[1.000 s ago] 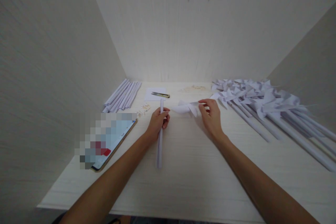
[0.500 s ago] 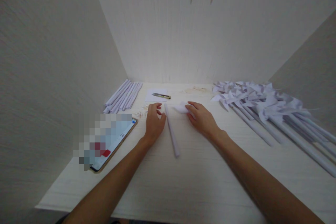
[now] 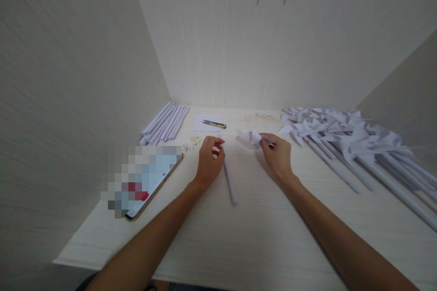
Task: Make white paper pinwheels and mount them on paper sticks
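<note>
A white paper pinwheel, partly blurred, is pinched in the fingers of my right hand just above the table. My left hand is at the upper end of a rolled white paper stick that lies on the table. Its fingers are curled with gaps between them, and the fingertips overlap the stick's top. Whether they touch the stick I cannot tell.
On the right lies a heap of paper pinwheels on sticks. At the back left are rolled paper sticks. Thread snips rest on white paper, near small scraps. A phone lies left; walls enclose the table.
My right hand has lifted and turned the pinwheel, which now stands more upright. The left hand has shifted right, over the top of the paper stick. The view has shifted slightly.
</note>
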A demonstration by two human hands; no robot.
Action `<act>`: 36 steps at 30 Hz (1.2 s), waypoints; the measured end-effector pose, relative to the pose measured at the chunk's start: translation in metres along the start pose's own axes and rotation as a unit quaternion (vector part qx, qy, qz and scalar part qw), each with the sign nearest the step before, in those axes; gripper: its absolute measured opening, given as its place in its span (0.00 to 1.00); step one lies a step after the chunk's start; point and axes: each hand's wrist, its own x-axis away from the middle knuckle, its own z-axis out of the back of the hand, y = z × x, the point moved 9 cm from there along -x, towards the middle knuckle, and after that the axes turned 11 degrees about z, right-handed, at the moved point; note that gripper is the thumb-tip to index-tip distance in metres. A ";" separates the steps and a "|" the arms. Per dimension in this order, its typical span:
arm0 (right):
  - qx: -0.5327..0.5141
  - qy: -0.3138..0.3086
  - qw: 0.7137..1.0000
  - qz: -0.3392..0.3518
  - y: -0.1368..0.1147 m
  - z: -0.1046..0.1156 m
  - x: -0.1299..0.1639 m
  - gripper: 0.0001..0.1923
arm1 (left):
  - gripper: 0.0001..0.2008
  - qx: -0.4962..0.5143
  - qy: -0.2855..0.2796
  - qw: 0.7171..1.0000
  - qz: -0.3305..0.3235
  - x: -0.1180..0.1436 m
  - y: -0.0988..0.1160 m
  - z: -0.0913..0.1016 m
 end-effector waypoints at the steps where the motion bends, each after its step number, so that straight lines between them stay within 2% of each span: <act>1: -0.044 0.027 0.997 -0.049 0.005 0.002 0.002 0.06 | 0.10 0.018 -0.003 1.000 0.008 0.000 -0.002 -0.001; 3: -0.168 0.072 0.972 -0.147 0.015 -0.002 0.010 0.02 | 0.12 0.066 -0.010 0.997 0.030 0.000 -0.007 -0.003; 5: -0.282 0.102 0.928 -0.223 0.018 -0.010 0.022 0.02 | 0.17 0.123 -0.020 0.990 0.059 -0.001 -0.013 -0.006; 7: -0.334 0.097 0.898 -0.269 0.016 -0.021 0.033 0.05 | 0.22 0.179 -0.042 0.979 0.090 -0.001 -0.018 -0.013; 10: -0.378 0.071 0.877 -0.288 0.009 -0.033 0.046 0.08 | 0.29 0.256 -0.100 0.951 0.142 0.002 -0.023 -0.027; 12: -0.395 0.037 0.875 -0.278 0.003 -0.042 0.052 0.08 | 0.31 0.301 -0.133 0.930 0.167 0.006 -0.023 -0.036; 14: -0.403 0.003 0.876 -0.266 -0.002 -0.051 0.056 0.06 | 0.30 0.318 -0.144 0.920 0.176 0.009 -0.021 -0.040; 20: -0.418 -0.038 0.869 -0.261 -0.008 -0.066 0.064 0.03 | 0.20 0.216 -0.107 0.956 0.165 0.011 -0.017 -0.038; 25: -0.414 -0.041 0.865 -0.279 -0.006 -0.072 0.066 0.05 | 0.10 0.109 -0.056 0.989 0.087 0.014 -0.006 -0.029; 27: -0.408 -0.033 0.866 -0.288 -0.003 -0.071 0.065 0.07 | 0.10 0.075 -0.029 0.995 0.050 0.015 0.000 -0.023; 29: -0.385 -0.006 0.879 -0.282 0.001 -0.062 0.063 0.10 | 0.11 0.051 -0.006 0.999 0.018 0.016 0.006 -0.017; 31: -0.330 0.041 0.911 -0.243 0.003 -0.044 0.058 0.12 | 0.12 0.029 0.009 1.000 -0.007 0.016 0.010 -0.012; 33: -0.248 0.084 0.949 -0.175 -0.004 -0.022 0.053 0.11 | 0.12 0.010 0.021 0.999 -0.028 0.016 0.014 -0.009; 34: -0.214 0.083 0.963 -0.140 -0.010 -0.017 0.050 0.10 | 0.12 0.002 0.024 0.999 -0.041 0.016 0.016 -0.008; 36: -0.175 0.036 0.979 -0.097 -0.021 -0.019 0.049 0.07 | 0.12 -0.011 0.026 0.997 -0.069 0.017 0.021 -0.007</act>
